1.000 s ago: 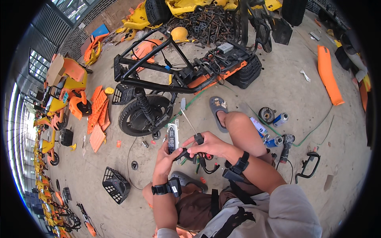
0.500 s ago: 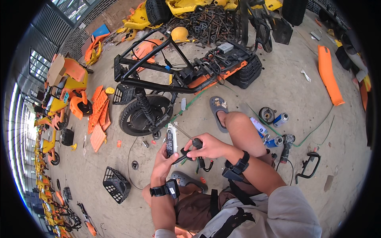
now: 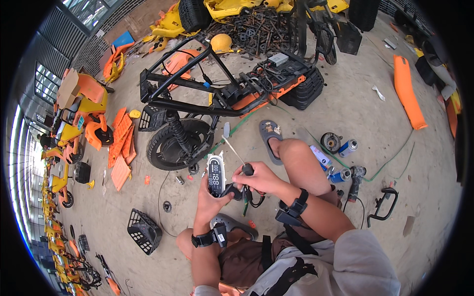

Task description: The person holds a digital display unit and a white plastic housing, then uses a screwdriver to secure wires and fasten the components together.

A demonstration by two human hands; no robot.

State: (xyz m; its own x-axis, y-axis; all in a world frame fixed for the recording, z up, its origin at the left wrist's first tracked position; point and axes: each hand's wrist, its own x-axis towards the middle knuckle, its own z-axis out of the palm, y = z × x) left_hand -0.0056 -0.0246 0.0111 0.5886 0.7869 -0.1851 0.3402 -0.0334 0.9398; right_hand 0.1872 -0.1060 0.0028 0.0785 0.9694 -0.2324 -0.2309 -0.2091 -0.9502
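Note:
My left hand (image 3: 208, 200) grips a scooter display panel (image 3: 216, 177), a rounded white-edged unit with a dark face and white digits. Its thumb presses a small black piece (image 3: 230, 191) at the panel's lower end. Just to the right, my right hand (image 3: 262, 177) is closed around a screwdriver (image 3: 247, 169) with a dark handle; the long thin shaft points up and away to the left, clear of the panel. The right fingertips are beside the black piece, and whether they touch it I cannot tell. Dark cables (image 3: 245, 201) hang below the fingers.
A stripped scooter frame (image 3: 182, 106) with its wheel stands ahead. Spray cans (image 3: 340, 175), a cordless power tool (image 3: 355, 183) and a black metal bracket (image 3: 383, 203) lie at the right. At left are a black basket (image 3: 144, 231) and orange panels (image 3: 121, 140). My shoe (image 3: 270, 133) is ahead.
The panel has turned more upright and faces me more. My right hand has shifted slightly right and up, away from the panel's lower end, with the screwdriver still in it.

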